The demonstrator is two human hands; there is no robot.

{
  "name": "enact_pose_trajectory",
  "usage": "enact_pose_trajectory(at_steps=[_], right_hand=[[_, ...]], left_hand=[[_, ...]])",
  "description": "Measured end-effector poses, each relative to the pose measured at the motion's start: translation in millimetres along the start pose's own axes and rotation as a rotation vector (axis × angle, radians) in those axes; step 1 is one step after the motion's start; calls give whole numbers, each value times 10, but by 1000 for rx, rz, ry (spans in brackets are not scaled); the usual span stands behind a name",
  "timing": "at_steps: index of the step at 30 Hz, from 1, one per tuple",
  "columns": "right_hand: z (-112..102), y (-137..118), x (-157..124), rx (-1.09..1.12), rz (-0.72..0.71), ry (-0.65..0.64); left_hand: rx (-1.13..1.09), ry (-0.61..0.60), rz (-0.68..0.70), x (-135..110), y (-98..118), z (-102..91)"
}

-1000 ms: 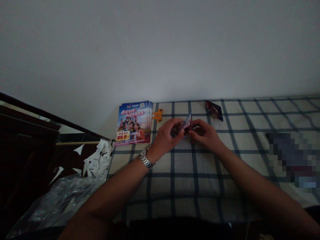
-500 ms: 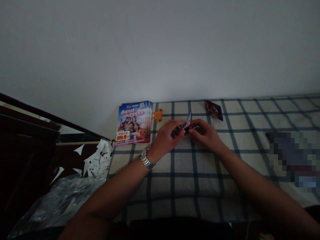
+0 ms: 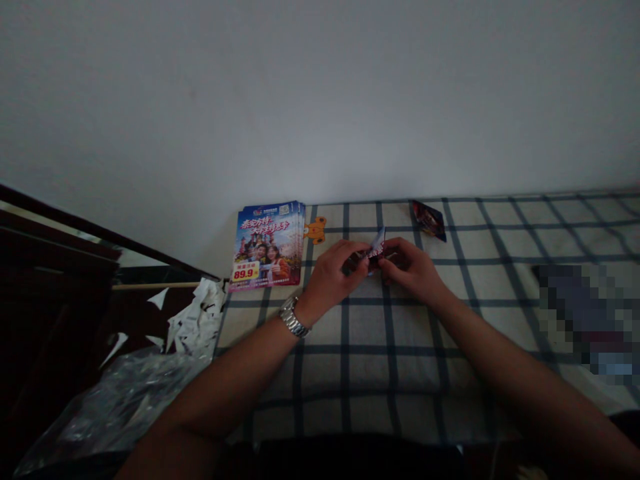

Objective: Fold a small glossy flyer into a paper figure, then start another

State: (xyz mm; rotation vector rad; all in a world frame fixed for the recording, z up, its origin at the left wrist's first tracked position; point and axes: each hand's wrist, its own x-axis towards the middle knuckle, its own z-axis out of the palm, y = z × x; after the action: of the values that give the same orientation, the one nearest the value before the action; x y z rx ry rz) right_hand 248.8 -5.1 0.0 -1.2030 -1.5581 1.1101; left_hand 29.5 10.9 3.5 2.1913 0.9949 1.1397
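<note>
Below a plain pale wall spreads a checked cloth, cream with dark stripes, in dim light; a dark rail slants along the left. Over the middle of the cloth, a small folded paper sits between the left hand and the right hand, both pinching it between thumb and fingers. A metal watch circles the left wrist. Left of the hands lies a stack of flyers, an orange bear cutout just beside it; another folded paper rests near the wall. At lower left, white paper scraps lie by a clear plastic bag, whose contents I cannot make out.
</note>
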Motion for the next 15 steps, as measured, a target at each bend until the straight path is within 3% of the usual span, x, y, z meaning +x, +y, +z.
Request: enact_pose_trajectory(at_steps=[15], right_hand=[[7, 50, 23, 157, 16, -11]], left_hand=[[13, -3, -17, 10, -31, -4]])
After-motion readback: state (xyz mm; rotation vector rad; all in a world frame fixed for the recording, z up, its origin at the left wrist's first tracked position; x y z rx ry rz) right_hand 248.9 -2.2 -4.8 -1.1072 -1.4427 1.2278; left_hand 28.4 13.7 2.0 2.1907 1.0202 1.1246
